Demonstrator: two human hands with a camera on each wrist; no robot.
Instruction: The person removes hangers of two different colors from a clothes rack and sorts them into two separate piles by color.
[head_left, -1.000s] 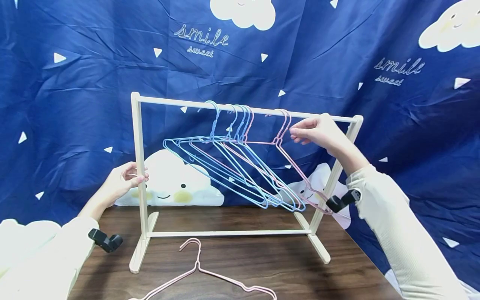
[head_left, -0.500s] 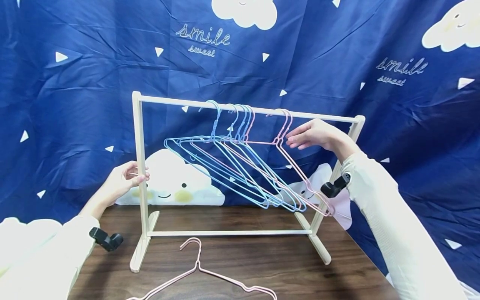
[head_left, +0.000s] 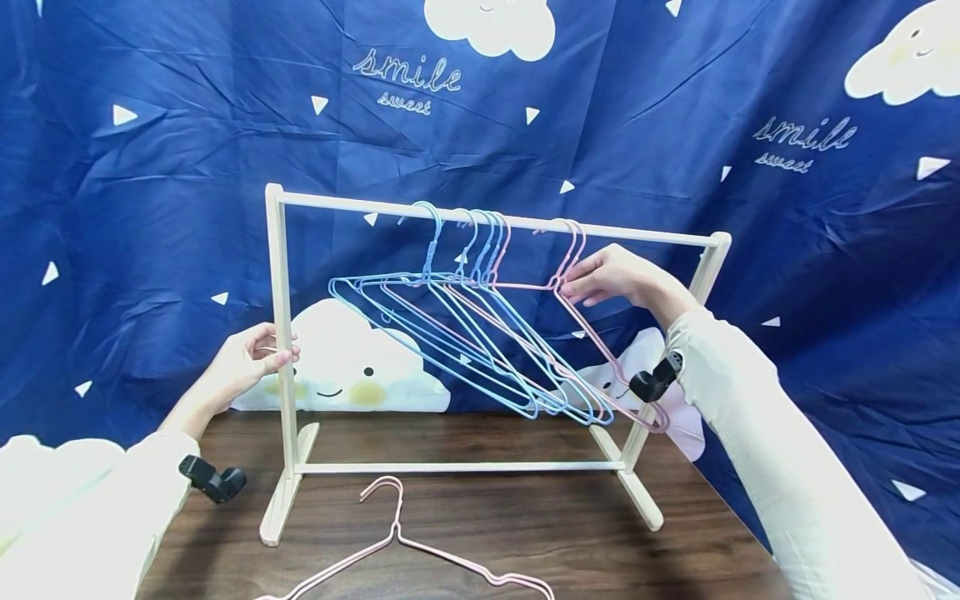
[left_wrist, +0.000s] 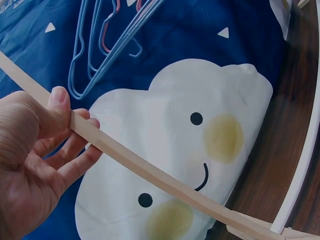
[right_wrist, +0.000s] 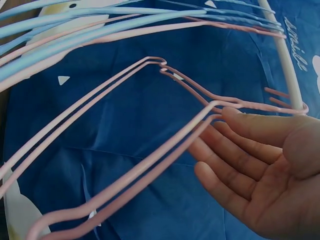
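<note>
My left hand (head_left: 247, 358) holds the left post (head_left: 277, 275) of a pale wooden clothes rack, thumb on one side and fingers on the other, as the left wrist view shows. At the rack's right part, my right hand (head_left: 611, 275) touches the neck of two pink wire hangers (right_wrist: 140, 169) that hang close together from the top bar (head_left: 637, 232). Its thumb lies by the neck, and its fingers extend behind the wire with a gap between. Farther left on the bar, several blue hangers (head_left: 431, 250) and a pink one hang with their lower ends swung toward the right.
Another pink hanger (head_left: 442, 557) lies on the dark wooden table (head_left: 480, 508) in front of the rack, its lower part cut off by the frame. A low crossbar (head_left: 457, 467) joins the rack's feet. Behind stands a blue cloth (head_left: 187, 208) with clouds.
My right hand has moved down and left, from just right of the pink hangers' hooks to their neck. The left hand stays on the post.
</note>
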